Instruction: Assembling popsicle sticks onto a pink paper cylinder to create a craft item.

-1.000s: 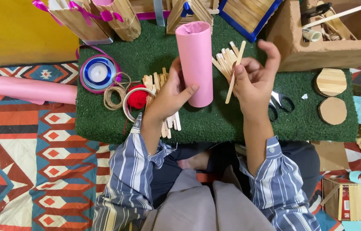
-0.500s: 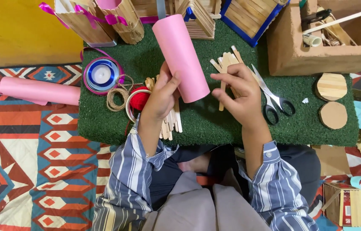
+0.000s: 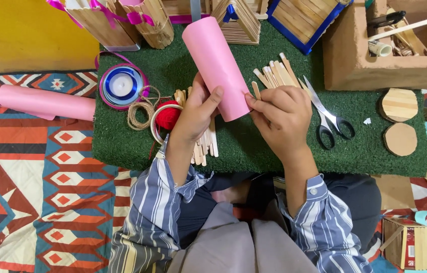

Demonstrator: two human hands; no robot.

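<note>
Tube (image 3: 217,65) tilted further, top up-left; left hand (image 3: 197,112) grips; right hand (image 3: 280,116) pinches stick (image 3: 256,91), prob.

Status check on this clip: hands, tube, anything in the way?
Left hand grips pink paper tube. Right hand pinches flat wooden craft stick against tube. Steel scissors lie beside right hand on green turf mat.

Green turf mat (image 3: 254,146) bearing scissors (image 3: 327,119), loose sticks (image 3: 276,76), ribbon spool (image 3: 121,85), twine coil (image 3: 140,112), red yarn (image 3: 168,116), 2 wooden discs (image 3: 399,121).
</note>
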